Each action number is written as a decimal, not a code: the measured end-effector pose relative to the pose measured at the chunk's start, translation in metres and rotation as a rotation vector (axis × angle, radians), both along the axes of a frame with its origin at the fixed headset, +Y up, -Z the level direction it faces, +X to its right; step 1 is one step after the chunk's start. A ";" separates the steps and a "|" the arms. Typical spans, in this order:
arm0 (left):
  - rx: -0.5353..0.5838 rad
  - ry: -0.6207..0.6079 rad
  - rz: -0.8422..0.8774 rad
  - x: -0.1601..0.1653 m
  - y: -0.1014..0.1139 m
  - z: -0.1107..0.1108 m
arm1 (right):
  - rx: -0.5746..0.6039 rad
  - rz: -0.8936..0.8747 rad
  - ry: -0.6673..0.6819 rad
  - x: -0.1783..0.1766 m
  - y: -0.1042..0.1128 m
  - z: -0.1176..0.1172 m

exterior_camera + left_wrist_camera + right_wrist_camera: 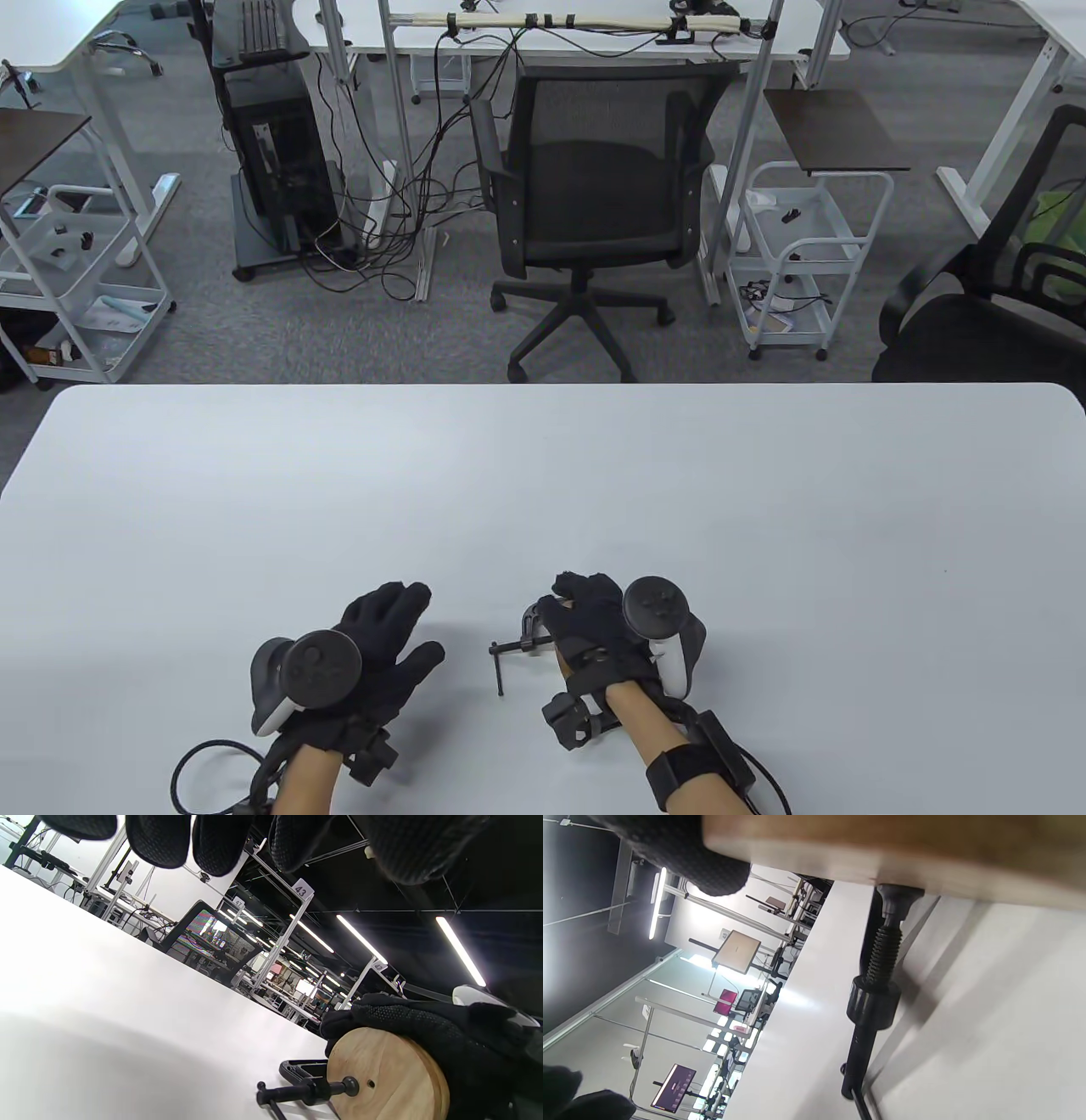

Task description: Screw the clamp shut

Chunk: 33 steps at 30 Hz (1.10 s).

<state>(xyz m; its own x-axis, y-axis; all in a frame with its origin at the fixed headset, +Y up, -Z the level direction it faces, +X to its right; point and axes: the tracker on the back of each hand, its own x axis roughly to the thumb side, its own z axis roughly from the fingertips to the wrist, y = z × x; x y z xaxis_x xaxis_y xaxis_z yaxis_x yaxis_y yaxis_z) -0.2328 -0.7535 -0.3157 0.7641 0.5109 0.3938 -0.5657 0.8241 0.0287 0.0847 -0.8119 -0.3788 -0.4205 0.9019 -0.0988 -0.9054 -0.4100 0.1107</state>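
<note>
Your left hand [386, 645]: fingers spread, holding nothing, just left of handle, ready to turn it. Clamp [517, 638]: near edge of worktop [543, 475], between hands, screw pad touching wooden disc [384, 1077]. Your right hand [594, 624]: gripping disc and frame, steadying them.

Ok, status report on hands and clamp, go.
Left hand open, off the clamp. Right hand grips wooden disc. Screw pad touches the disc. Nothing blocking the handle.

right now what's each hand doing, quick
Left hand: open, fingers spread, holding nothing, apart from the black metal screw clamp.
Right hand: grips the round wooden disc that sits in the clamp.
</note>
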 end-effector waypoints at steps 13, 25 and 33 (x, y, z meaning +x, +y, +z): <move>-0.034 0.007 -0.124 -0.002 -0.010 -0.006 | 0.181 0.090 0.090 0.062 0.022 0.026; -0.048 0.064 -0.413 0.003 -0.015 -0.012 | 0.358 0.545 0.145 0.116 0.041 0.040; -0.158 0.098 -0.438 -0.001 -0.024 -0.015 | 0.287 0.694 0.206 0.106 0.036 0.035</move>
